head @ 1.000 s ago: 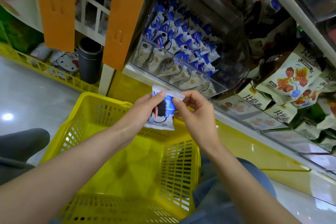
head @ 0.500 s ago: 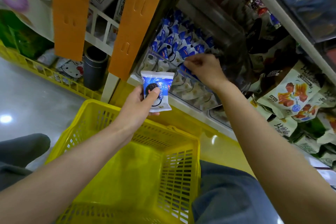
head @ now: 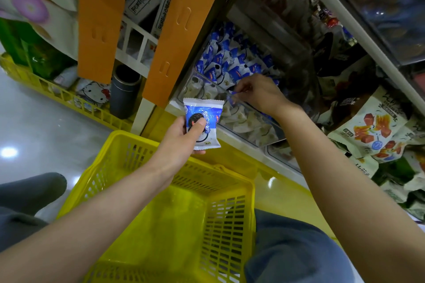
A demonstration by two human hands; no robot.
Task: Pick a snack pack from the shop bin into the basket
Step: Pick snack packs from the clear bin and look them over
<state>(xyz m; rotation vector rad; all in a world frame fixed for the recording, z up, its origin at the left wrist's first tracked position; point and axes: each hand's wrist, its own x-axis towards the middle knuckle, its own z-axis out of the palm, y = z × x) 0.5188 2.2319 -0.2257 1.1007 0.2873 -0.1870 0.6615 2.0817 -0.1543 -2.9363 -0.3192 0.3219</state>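
Snack pack point(head: 203, 119), blue and white with a biscuit print. It is gripped upright in the left hand point(head: 180, 141), thumb pressed across its face and fingers curled behind. It is held in the air over the far rim of the basket point(head: 128, 142), at twelve o'clock of it, and is not yet inside. Judged parked there to keep the other hand free.

Right hand point(head: 261, 95): at two o'clock of the held pack, over the front lip of the shop bin point(head: 250, 119). Its fingers are closed in a pinch on the blue corner of a second pack point(head: 231, 97), apparently lifting it clear of the heap.

Shop bin: clear-walled and tilted forward, so stock slides to the lip. Blue-and-white packs fill it from front to back.

Basket: yellow, slotted walls. No goods are visible on the stretch of bottom that shows. It stands directly below the bin, at six o'clock, so a release from either hand should land inside.

Surroundings: glossy pale floor point(head: 39, 126) at nine o'clock, with lamp glare. Orange uprights point(head: 177, 30) frame the shelving. A dark cylinder point(head: 125, 91) stands at the foot of one. Printed bags point(head: 372, 131) are heaped at three o'clock.
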